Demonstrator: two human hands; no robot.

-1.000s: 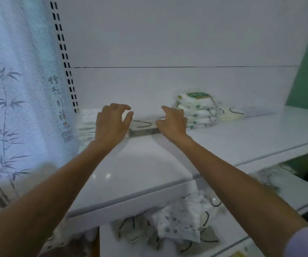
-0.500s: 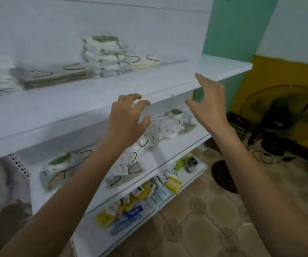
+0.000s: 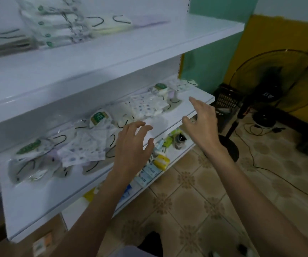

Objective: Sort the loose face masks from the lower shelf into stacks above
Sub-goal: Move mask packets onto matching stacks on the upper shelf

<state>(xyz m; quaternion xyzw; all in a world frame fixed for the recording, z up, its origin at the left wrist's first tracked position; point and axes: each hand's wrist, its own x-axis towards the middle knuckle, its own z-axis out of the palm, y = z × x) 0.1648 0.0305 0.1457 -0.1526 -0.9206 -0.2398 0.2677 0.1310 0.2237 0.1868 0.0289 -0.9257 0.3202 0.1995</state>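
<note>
You see white shelves [image 3: 97, 58], dotted white masks [image 3: 83, 149] with black loops, green wall [image 3: 212, 52], yellow wall [image 3: 279, 34]

I count two hands here: left hand [image 3: 132, 145], right hand [image 3: 203, 127]. Three shelves: upper shelf [image 3: 112, 58], lower shelf [image 3: 38, 199], bottom shelf [image 3: 183, 152]. One fan [image 3: 272, 80]. Three green-labelled packets [image 3: 28, 147] among the loose masks [image 3: 86, 147]; the rest I can't count.
</note>
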